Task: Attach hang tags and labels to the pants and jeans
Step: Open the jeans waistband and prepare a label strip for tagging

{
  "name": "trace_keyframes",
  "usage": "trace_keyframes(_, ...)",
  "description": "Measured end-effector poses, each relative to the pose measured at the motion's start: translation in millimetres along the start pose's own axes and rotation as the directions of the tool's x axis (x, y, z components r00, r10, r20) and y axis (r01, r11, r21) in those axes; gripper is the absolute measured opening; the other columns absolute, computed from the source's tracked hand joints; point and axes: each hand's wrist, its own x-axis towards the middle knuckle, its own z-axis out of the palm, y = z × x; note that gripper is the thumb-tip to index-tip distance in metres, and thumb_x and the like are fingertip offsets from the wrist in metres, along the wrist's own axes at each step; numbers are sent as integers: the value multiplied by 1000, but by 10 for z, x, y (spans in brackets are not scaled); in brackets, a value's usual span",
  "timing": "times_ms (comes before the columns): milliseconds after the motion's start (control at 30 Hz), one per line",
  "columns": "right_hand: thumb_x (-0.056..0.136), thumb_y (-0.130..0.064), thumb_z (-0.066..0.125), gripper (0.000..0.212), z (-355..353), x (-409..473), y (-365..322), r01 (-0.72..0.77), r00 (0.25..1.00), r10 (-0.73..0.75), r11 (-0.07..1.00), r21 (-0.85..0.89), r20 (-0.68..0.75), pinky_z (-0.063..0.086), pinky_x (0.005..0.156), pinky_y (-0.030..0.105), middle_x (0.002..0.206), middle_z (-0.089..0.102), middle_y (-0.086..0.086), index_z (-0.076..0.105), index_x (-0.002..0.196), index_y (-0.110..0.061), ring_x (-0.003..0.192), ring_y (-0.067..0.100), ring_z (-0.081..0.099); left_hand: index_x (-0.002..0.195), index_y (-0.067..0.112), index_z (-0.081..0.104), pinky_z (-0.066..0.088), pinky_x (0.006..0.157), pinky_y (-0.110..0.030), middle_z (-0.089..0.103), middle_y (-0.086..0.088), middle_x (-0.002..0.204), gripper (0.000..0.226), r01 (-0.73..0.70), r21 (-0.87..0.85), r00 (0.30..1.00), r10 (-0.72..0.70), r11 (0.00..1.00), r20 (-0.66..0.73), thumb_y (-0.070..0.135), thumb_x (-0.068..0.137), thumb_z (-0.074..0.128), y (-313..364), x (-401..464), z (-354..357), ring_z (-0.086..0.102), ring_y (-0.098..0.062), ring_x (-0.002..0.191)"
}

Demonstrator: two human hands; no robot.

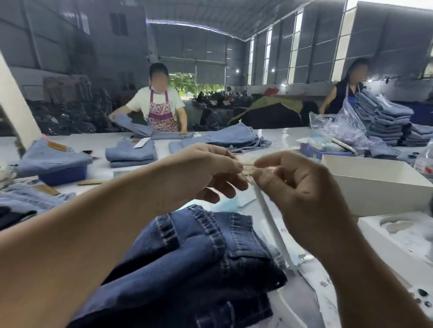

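1. Left hand (204, 173) and right hand (293, 196), raised above the table, both pinch a thin tan string (246, 166) between curled fingertips
2. A flat white hang tag (270, 221), seen edge-on, hangs below the right hand
3. Dark blue jeans (196, 261), folded, heavy denim with pale topstitching, lie directly beneath the hands
4. Glossy white table (286, 136) carries folded light-blue jeans (131, 153) and an open white box (375, 185)
5. Room: large metal-walled shed

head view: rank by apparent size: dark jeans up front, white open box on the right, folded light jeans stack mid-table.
1. dark jeans, largest, though nearest the camera, which inflates them.
2. white open box.
3. folded light jeans stack, smallest, but farther away, so true size against the box is unsure.
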Motion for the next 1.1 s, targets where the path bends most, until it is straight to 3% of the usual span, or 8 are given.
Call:
trace_keyframes(233, 85, -27, 74, 9, 304, -95, -65, 4, 980, -1, 1000, -14, 199, 24, 40, 17, 41, 41, -14, 74, 77, -23, 39, 3, 31, 80, 13, 64, 38, 51, -20, 66, 4, 64, 15, 16, 134, 1000, -14, 991, -9, 12, 95, 59, -170, -278, -165, 54, -7, 53)
trace_keyframes(533, 83, -19, 71, 20, 522, -158, -198, 28, 973, -2, 994, -108, 231, 35, 44, 16, 52, 56, -11, 68, 64, -22, 48, 0, 46, 70, 19, 64, 37, 57, -27, 62, 5, 59, 26, -8, 324, 995, 41, 946, -95, 22, 96, 60, -362, -520, -356, 49, -10, 54)
trace_keyframes(667, 80, -15, 65, 21, 514, -244, -131, -101, 983, 117, 988, -118, 140, 42, 50, 26, 53, 57, -6, 63, 60, -15, 50, 4, 48, 77, 28, 61, 39, 58, -27, 62, 12, 73, 31, -18, 778, 1000, 25, 628, 2, 58, 86, 61, -452, -567, -204, 55, -4, 65)
trace_keyframes(733, 81, -14, 64, 20, 486, -301, -86, -164, 974, 184, 975, -148, 135, 43, 53, 28, 53, 57, -5, 62, 61, -14, 51, 5, 49, 81, 32, 55, 39, 60, -28, 60, 13, 82, 42, 8, 840, 999, -46, 542, 20, 72, 71, 64, -464, -567, -124, 54, -5, 74)
trace_keyframes(800, 81, -16, 63, 20, 440, -351, -49, -200, 962, 228, 963, -181, 149, 44, 55, 28, 55, 59, -6, 63, 62, -15, 53, 4, 52, 85, 33, 51, 38, 60, -28, 58, 13, 86, 47, 37, 866, 994, -106, 499, 18, 72, 65, 69, -443, -544, -97, 53, -6, 77)
trace_keyframes(933, 81, -17, 64, 22, 336, -402, 9, -230, 948, 269, 948, -220, 167, 43, 54, 26, 55, 59, -8, 62, 60, -18, 52, 2, 51, 83, 30, 60, 41, 63, -29, 63, 10, 81, 27, 90, 808, 984, -177, 582, 17, 54, 76, 69, -387, -489, -209, 58, -8, 76)
trace_keyframes(1000, 81, -16, 64, 21, 293, -405, 35, -230, 946, 274, 944, -236, 173, 43, 55, 28, 53, 56, -8, 61, 60, -15, 51, 2, 48, 82, 23, 68, 50, 68, -33, 70, 5, 78, 17, 129, 686, 984, -179, 716, 3, 40, 80, 68, -391, -475, -313, 65, -17, 78)
trace_keyframes(1100, 81, -17, 64, 21, 250, -394, 46, -212, 948, 261, 945, -249, 183, 41, 54, 27, 50, 52, -11, 60, 61, -19, 49, 1, 45, 86, 7, 71, 50, 77, -38, 70, -9, 80, 25, 229, 394, 971, -181, 890, -156, 28, 73, 65, -437, -449, -536, 65, -27, 77)
